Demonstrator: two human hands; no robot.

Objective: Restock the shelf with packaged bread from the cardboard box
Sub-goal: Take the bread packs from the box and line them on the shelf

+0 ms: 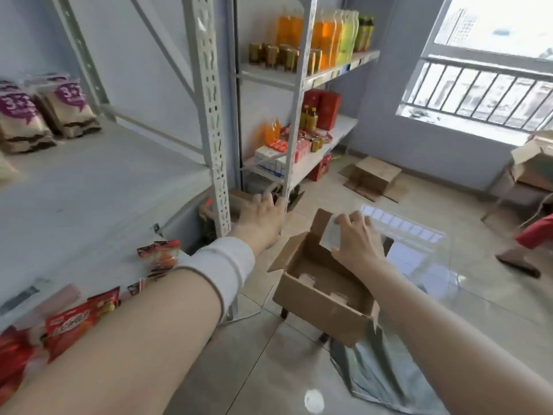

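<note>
Forearms [149, 339] are reaching forward: right hand [356, 238] is pinching 1 bread packet [330, 235] over the far edge of the box [317, 298], likely bound for the shelf [89, 190]; left hand [263, 217] is hovering, fingers loosely spread, by its front corner.

shelf [104, 181] left | cardboard box [317, 304] right of it | bread packs [307, 278] in box

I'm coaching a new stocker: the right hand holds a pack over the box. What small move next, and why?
Probably lift the pack clear and swing it left onto the shelf: the right hand grips a clear pack above the open cardboard box, and the shelf has bare surface in front of the stocked bags.
</note>
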